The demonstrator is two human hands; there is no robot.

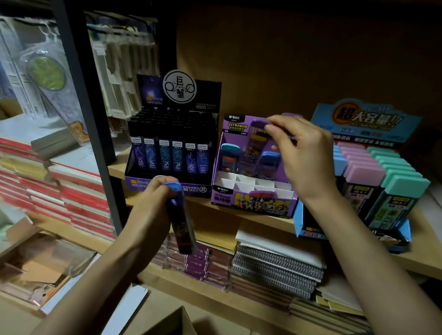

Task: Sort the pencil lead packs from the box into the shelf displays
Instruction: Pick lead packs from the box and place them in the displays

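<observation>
Your right hand [306, 155] pinches a purple pack [255, 143] by its cap and your left hand [151, 204] grips a blue pack [182, 226]; treat both as light, rigid and slick, and hold the cap end.

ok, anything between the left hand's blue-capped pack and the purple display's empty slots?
Nothing visible. The blue-capped pack hangs from the left hand left of the purple display, whose white slots stand empty. The right hand, pinching a purple-capped pack, is over the back rows.
</observation>
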